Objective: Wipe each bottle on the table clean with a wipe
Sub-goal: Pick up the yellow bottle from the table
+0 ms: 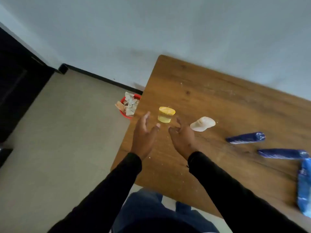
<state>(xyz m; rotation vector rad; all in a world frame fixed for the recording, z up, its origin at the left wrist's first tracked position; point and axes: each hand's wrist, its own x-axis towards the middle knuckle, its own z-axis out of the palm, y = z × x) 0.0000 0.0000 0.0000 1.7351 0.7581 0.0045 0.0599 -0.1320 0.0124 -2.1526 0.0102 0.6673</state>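
Pale grey wall (pixel 168 27) filled the upper part of the view, with a dark skirting board (pixel 101 78) running along its foot and a beige floor (pixel 58 132) below. A wooden worktop (pixel 218 101) reached in from the right, its surface flecked with small white crumbs.

Near the worktop's left edge stood a small yellow bottle (pixel 165 114) with a yellow cap, upright. The left hand (pixel 143 133) hovered just to its left, fingers (pixel 146 116) straight and spread, holding nothing. The right hand (pixel 182 136) hung just to the right of the bottle, its fingers loosely curled and apart, also holding nothing. Neither hand appeared to touch the bottle, though motion blur made this hard to judge. Both arms wore black sleeves (pixel 235 190).

Just right of the right hand lay a white bottle (pixel 202 123) on its side. Further right lay two dark blue bottles (pixel 245 137) (pixel 282 153), also on their sides and apart from each other. A blue pack (pixel 304 185), possibly of wipes, lay at the right edge.

On the floor beside the worktop's left edge stood a red bin (pixel 125 112) heaped with crumpled wipes (pixel 130 103).
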